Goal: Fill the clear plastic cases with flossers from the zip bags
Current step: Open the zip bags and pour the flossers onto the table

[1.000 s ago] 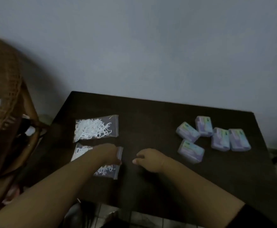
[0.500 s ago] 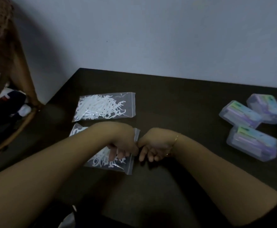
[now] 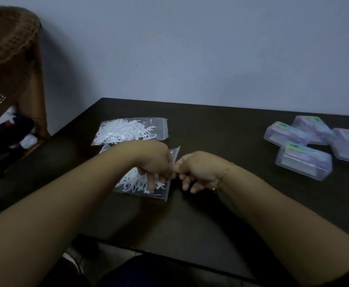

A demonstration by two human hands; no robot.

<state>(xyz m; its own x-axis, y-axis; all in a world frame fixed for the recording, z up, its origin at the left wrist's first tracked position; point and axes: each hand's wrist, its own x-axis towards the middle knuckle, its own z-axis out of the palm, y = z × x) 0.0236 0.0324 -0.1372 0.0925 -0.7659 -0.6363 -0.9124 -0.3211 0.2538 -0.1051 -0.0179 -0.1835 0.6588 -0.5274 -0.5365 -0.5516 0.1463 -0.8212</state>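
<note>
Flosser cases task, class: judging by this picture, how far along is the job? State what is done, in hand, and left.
Done: nothing visibly; the clear cases sit closed at the right. In hand: the left hand and right hand pinch the near zip bag at its right edge, apparently opening it. Left: the far zip bag lies untouched, and every case needs filling.

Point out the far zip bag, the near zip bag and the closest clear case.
far zip bag (image 3: 128, 131): head view, middle of the flossers.
near zip bag (image 3: 136, 186): head view, lower part.
closest clear case (image 3: 303, 161): head view, lid.

dim room: a plain grey wall (image 3: 190, 48) behind a dark table (image 3: 221, 125); a wicker chair (image 3: 10, 50) stands at the left.
</note>
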